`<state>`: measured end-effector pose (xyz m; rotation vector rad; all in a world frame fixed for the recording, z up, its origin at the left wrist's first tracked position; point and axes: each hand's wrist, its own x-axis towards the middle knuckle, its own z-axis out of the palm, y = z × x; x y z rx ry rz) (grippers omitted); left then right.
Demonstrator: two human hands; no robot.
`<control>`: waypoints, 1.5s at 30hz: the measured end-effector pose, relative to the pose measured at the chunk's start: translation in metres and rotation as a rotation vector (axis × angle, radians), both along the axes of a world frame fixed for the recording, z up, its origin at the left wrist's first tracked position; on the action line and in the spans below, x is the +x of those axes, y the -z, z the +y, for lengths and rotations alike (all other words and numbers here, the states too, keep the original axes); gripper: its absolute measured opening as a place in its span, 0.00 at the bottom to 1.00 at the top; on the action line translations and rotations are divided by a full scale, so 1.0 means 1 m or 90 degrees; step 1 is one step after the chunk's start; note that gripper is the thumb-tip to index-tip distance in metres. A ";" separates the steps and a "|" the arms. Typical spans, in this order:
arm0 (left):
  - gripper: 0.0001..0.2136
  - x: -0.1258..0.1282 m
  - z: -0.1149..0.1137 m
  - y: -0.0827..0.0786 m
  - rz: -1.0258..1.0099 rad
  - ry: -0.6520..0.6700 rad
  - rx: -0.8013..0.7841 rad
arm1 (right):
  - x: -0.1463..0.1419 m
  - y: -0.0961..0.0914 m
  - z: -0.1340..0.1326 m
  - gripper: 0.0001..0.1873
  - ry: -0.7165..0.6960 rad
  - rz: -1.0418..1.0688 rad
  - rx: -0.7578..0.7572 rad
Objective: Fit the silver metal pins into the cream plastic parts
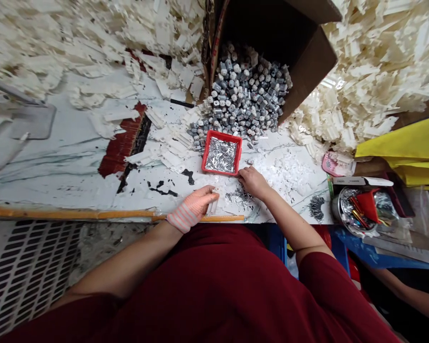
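Observation:
My left hand, in a pink-striped glove, grips a white plastic connector strip at the table's front edge. My right hand rests just above a small heap of metal pins, its fingertips curled against the tabletop; whether it pinches anything is hidden. A red tray of loose silver pins stands just beyond both hands. Behind it, a spill of grey-and-silver small cylindrical parts runs out of a tipped cardboard box.
Heaps of white plastic strips rise on both sides of the box. A worn, stained table has a wooden strip along its front edge. To the right stand a metal tin of red-handled tools, yellow cloth, and another person's forearm.

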<state>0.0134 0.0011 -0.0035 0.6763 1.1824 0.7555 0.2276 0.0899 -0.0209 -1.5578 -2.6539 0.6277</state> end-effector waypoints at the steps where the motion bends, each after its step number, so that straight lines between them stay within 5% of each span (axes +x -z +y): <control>1: 0.10 0.003 0.001 0.000 -0.008 -0.004 -0.004 | 0.000 -0.002 -0.005 0.09 0.023 0.037 0.008; 9: 0.12 0.017 0.005 -0.004 -0.018 -0.007 0.002 | -0.024 -0.019 -0.051 0.10 0.210 0.427 -0.182; 25: 0.11 0.010 0.000 -0.002 -0.052 0.032 0.008 | -0.040 -0.021 -0.070 0.07 0.146 0.321 -0.003; 28: 0.10 0.008 -0.002 -0.001 -0.009 0.032 0.032 | -0.041 -0.017 -0.076 0.07 0.188 0.358 -0.071; 32: 0.10 0.007 -0.003 -0.001 0.044 0.052 0.058 | -0.023 -0.014 -0.065 0.10 0.186 0.444 -0.273; 34: 0.10 0.008 -0.001 -0.003 0.037 0.062 0.048 | -0.007 -0.013 -0.045 0.10 0.205 0.413 -0.270; 38: 0.10 0.013 0.002 -0.004 -0.010 0.060 -0.003 | 0.023 -0.007 0.002 0.05 0.311 0.118 -0.036; 41: 0.12 0.016 0.004 -0.003 -0.040 0.051 -0.031 | 0.030 -0.002 0.021 0.08 0.226 -0.053 -0.012; 45: 0.12 0.018 0.004 0.000 -0.058 0.028 -0.039 | 0.025 -0.003 0.014 0.10 0.171 -0.008 -0.016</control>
